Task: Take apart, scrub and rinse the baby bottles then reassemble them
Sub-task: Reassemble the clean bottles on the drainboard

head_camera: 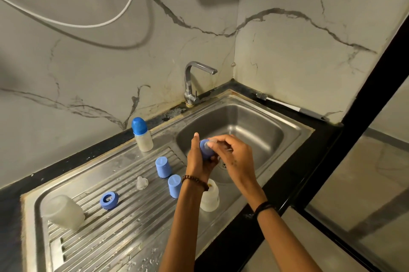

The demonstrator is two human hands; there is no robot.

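no readable text, labels, brands or numbers on anything in view

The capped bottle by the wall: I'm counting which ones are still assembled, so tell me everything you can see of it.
The capped bottle stands upright at the back of the ribbed draining board, close to the marble-look wall. Its short body looks like cloudy, whitish plastic; a rounded blue dome cap over a blue ring closes the top. It looks fully assembled. Nothing touches it but the board, and both hands are away over the basin.
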